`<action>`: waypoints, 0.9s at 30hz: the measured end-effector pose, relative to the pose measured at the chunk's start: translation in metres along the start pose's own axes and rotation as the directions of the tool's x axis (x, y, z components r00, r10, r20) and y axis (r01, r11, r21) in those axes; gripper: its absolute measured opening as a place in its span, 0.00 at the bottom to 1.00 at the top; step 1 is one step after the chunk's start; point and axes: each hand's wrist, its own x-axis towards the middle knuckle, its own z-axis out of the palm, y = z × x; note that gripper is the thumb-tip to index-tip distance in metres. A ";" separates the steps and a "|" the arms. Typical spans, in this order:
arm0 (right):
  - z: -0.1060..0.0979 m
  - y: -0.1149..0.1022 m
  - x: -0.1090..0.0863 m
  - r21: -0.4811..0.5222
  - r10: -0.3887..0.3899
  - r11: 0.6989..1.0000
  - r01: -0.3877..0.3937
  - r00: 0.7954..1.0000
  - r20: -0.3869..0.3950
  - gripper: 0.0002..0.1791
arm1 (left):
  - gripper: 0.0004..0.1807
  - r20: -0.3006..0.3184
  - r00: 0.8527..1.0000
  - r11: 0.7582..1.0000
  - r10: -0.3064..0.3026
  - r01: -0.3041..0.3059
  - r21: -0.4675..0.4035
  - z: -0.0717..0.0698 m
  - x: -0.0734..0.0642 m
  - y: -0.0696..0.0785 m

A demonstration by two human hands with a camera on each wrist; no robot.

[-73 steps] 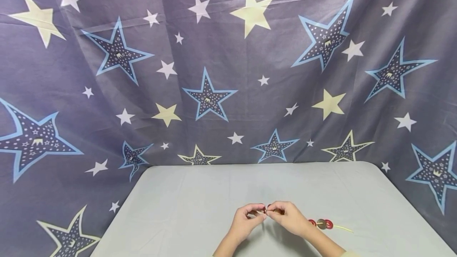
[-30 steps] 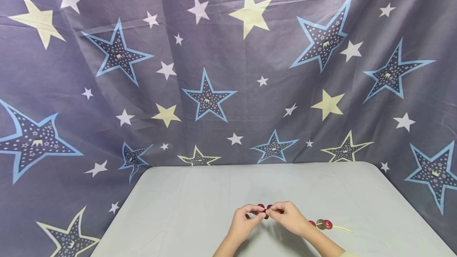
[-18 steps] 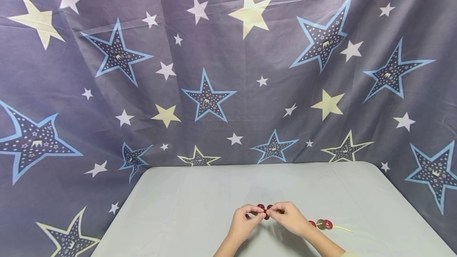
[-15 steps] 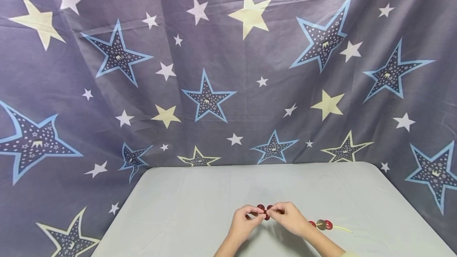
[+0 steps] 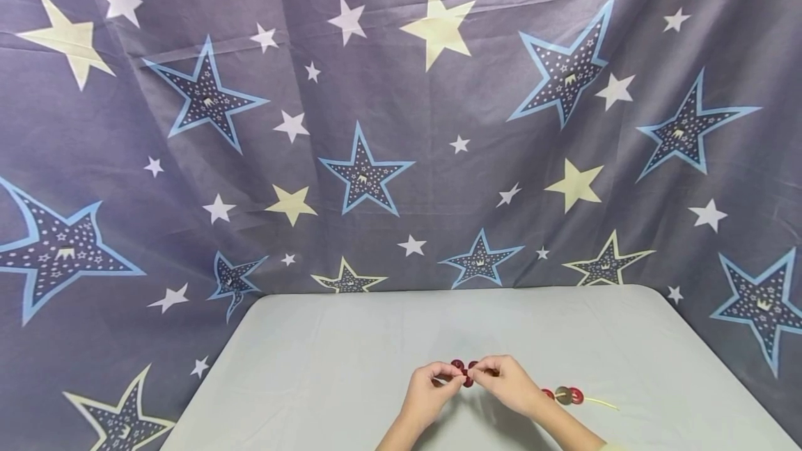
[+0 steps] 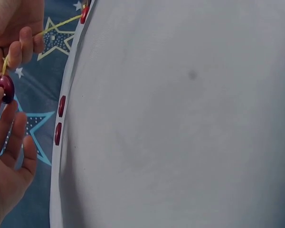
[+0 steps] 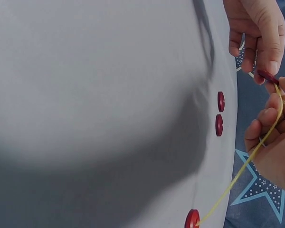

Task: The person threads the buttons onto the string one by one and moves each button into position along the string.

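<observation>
Between both hands is a dark red button (image 6: 6, 88), pinched by the fingertips of my left hand (image 5: 428, 393). My right hand (image 5: 510, 385) pinches a yellow string (image 7: 256, 149) right at this button, its other fingers curled. Whether the string's tip passes through a hole is hidden by the fingers. From the right hand the string runs down to a strung red button (image 7: 192, 219) on the table. Farther along it, a brown button (image 5: 564, 395) and another red button (image 5: 576, 395) lie beside the right forearm, with a loose yellow tail (image 5: 601, 404).
Two loose dark red buttons (image 6: 61, 106) (image 6: 58, 134) lie on the light grey table (image 5: 351, 353) just beyond the fingertips. A dark curtain (image 5: 388, 89) printed with stars hangs behind and beside the table.
Compared with 2.4 seconds ago, the held button shows lower, below the fingertips, and the two loose buttons are more visible. Both hands have barely moved; the strung buttons lie where they were.
</observation>
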 end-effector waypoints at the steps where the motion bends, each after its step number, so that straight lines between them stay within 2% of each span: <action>1: 0.000 0.001 0.000 0.001 -0.003 1.000 0.003 1.000 0.000 0.10 | 0.05 0.002 1.000 1.000 0.012 -0.012 0.000 0.000 0.001 -0.003; 4: 0.001 0.002 0.000 0.009 -0.001 1.000 0.000 1.000 0.015 0.09 | 0.05 0.006 1.000 1.000 0.010 -0.010 0.010 -0.001 0.002 -0.004; 6: 0.003 0.013 0.001 0.026 -0.009 1.000 0.008 1.000 0.029 0.10 | 0.05 0.008 1.000 1.000 0.012 -0.012 -0.001 -0.001 0.002 -0.005; 10: 0.002 0.012 0.000 0.031 -0.023 0.999 0.021 0.998 0.050 0.09 | 0.06 0.004 1.000 1.000 0.019 -0.019 -0.006 -0.002 0.001 -0.005; 17: 0.001 0.012 0.001 -0.002 -0.019 1.000 0.020 0.998 0.051 0.10 | 0.06 0.009 1.000 1.000 -0.011 0.011 0.008 -0.003 0.003 -0.005; 27: -0.001 0.010 0.001 -0.018 -0.108 0.994 0.110 0.992 0.068 0.14 | 0.06 0.029 0.999 1.000 -0.018 0.018 -0.010 -0.004 0.002 -0.002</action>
